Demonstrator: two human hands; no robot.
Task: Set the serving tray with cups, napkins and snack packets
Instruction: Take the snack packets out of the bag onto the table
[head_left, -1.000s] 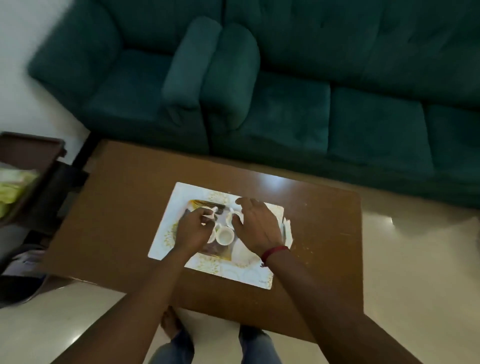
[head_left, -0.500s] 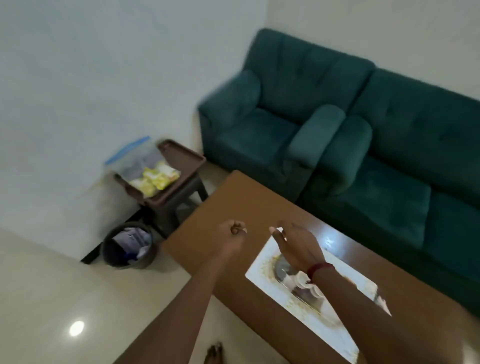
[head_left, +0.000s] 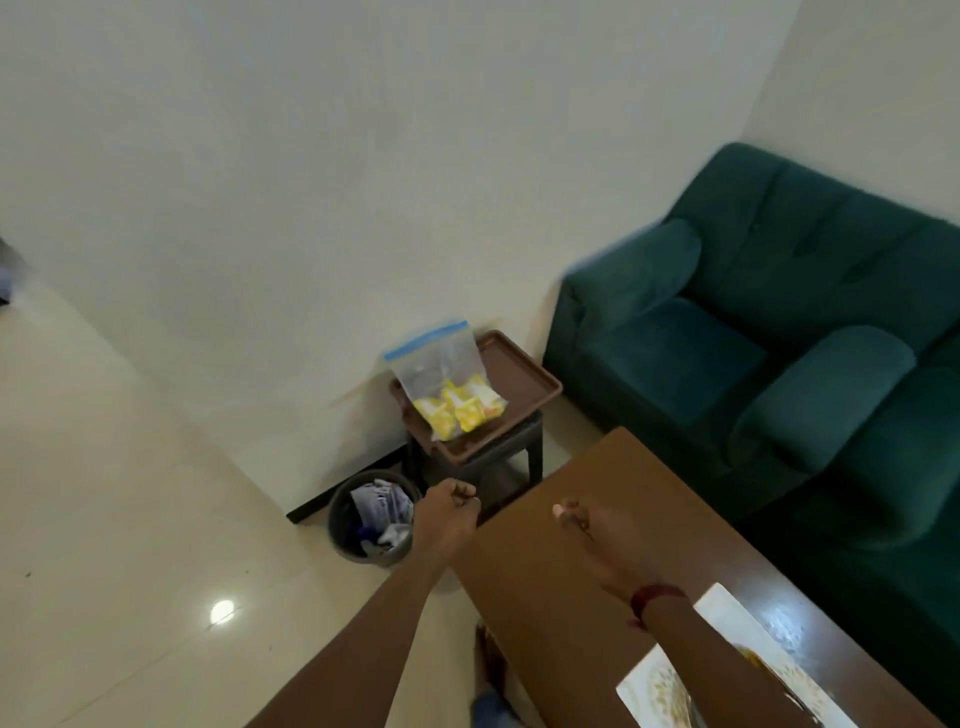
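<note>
On the floor at the left stands a dark round bin (head_left: 371, 522) with crumpled paper in it. Just right of it, above the floor and short of the counter's edge, is the left hand (head_left: 447, 512); its fingers are curled into a loose fist and nothing shows inside it.

Farther off, against the wall, a clear zip bag (head_left: 439, 376) leans upright. Its long axis runs up the wall, with the blue zip strip at the top and the yellow snack packets (head_left: 457, 410) heaped at the bottom. The bag sits on a brown tray (head_left: 524, 387) that lies on a small dark stool (head_left: 483, 465).

The right hand (head_left: 592, 530) hovers over the far left corner of the brown counter (head_left: 545, 597). Its fingers are stretched forward and loosely together, pointing toward the stool and holding nothing. A red band (head_left: 655, 597) circles the wrist.

The white serving tray (head_left: 727, 610) lies near and right on the counter. It is turned askew with one corner pointing far, is partly covered by the right forearm and is cut off by the frame's edge. What stands on it is too blurred to tell.

A dark green sofa (head_left: 779, 338) fills the far right.
</note>
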